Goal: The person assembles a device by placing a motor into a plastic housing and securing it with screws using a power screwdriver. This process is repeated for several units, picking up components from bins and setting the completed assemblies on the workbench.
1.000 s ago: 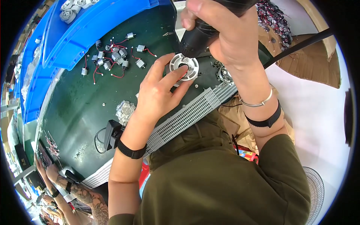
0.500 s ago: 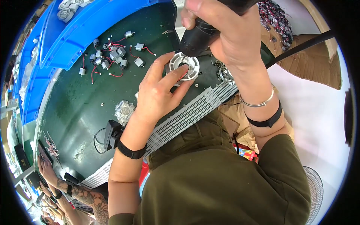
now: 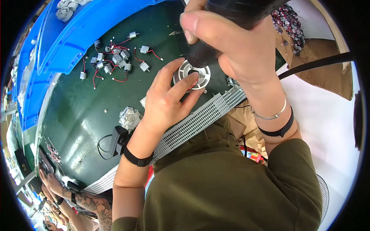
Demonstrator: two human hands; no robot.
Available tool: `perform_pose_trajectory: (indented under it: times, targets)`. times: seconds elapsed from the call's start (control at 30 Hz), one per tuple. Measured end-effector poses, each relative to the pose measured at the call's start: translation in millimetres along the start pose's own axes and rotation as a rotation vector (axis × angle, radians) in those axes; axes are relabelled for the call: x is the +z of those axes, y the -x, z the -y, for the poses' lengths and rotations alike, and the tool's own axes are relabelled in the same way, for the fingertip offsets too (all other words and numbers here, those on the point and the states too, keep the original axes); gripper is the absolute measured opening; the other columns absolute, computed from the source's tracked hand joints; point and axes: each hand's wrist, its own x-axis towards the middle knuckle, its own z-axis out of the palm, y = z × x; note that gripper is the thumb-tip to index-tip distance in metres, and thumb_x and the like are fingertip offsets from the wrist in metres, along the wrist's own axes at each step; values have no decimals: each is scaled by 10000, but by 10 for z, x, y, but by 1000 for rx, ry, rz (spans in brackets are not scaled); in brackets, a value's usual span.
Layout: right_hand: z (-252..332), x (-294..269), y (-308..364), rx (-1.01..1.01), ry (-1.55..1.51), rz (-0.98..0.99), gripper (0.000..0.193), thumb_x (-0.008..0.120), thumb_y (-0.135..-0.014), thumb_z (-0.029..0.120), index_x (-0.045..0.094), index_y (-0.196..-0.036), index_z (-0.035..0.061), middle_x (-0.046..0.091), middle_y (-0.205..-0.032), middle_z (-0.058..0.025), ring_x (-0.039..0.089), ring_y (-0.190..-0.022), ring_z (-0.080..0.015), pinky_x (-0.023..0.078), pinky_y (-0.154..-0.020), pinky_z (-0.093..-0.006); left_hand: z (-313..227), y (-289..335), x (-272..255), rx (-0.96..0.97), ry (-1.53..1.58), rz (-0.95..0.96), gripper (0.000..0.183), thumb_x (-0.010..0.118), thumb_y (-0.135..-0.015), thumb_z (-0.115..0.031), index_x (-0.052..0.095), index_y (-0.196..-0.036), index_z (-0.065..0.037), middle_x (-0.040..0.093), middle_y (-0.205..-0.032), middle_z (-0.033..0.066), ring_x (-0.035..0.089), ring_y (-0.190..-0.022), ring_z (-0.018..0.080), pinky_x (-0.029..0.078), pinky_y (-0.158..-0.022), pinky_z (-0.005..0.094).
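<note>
My left hand (image 3: 166, 98) holds a white round plastic housing (image 3: 206, 79) with a slotted rim, above the green work surface. Its index finger presses into the middle, where a bit of red shows, while the other fingers steady the rim. From above, my right hand (image 3: 244, 50) is wrapped round a black electric screwdriver (image 3: 203, 53). The tool's nose points down at the far edge of the housing; whether its tip touches a screw is hidden. To the left of my hands lies a loose group of small motors (image 3: 121, 56) with red wires.
Blue bins (image 3: 77, 48) line the far left. A metal guard strip (image 3: 192, 122) runs along the near edge. Crumpled clear plastic (image 3: 129, 117) and a black box-shaped device (image 3: 118, 140) sit by my left forearm. At lower left, a co-worker's tattooed arm (image 3: 86, 200) rests at the table.
Both hands, with the housing and the screwdriver, have shifted slightly right and nearer to me. The tool stays over the housing's far edge, and both grips look the same.
</note>
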Motion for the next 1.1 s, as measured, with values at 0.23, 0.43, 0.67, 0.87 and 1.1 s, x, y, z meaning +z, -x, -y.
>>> perform_pose_trajectory:
  times: [0.23,0.43,0.67,0.87,1.1]
  targets:
    - [-181,-64,-50,-348,132,173,119,695,-714,-33,584,-734,5,600,-687,-18,561,-587,-74,451,-540,-211,24,-16,17,48,-12,3,319,787,-635,-130,676,-926,-64,553,-1110,169,607,-880,312,523,-693,366]
    - [33,23,153,257,284,12,342,635,-762,-32,504,-1077,-53,590,-740,-56,558,-631,-112,451,-606,-238,28,40,17,-52,27,12,313,790,-631,-142,679,-911,-55,560,-1102,170,608,-881,316,523,-704,368]
    - [62,83,83,198,84,-139,125,682,-758,15,596,-839,-24,602,-731,-49,567,-629,-115,452,-590,-234,-66,46,186,11,-6,-181,292,779,-637,-129,648,-882,-38,559,-1101,174,579,-938,331,511,-750,386]
    - [265,210,-246,182,-22,-159,494,767,-750,167,496,-1102,-48,617,-920,-88,591,-829,-108,482,-695,-248,276,255,-711,-223,-110,-415,452,795,-661,-142,578,-1040,-27,595,-1001,137,602,-878,270,479,-808,334]
    - [-175,529,395,62,743,315,250,664,-795,161,576,-1015,80,585,-944,-138,599,-853,-312,494,-731,-354,1099,1040,-2280,-633,-713,-146,693,731,-775,-285,389,-1306,0,515,-1252,220,541,-1114,324,433,-926,366]
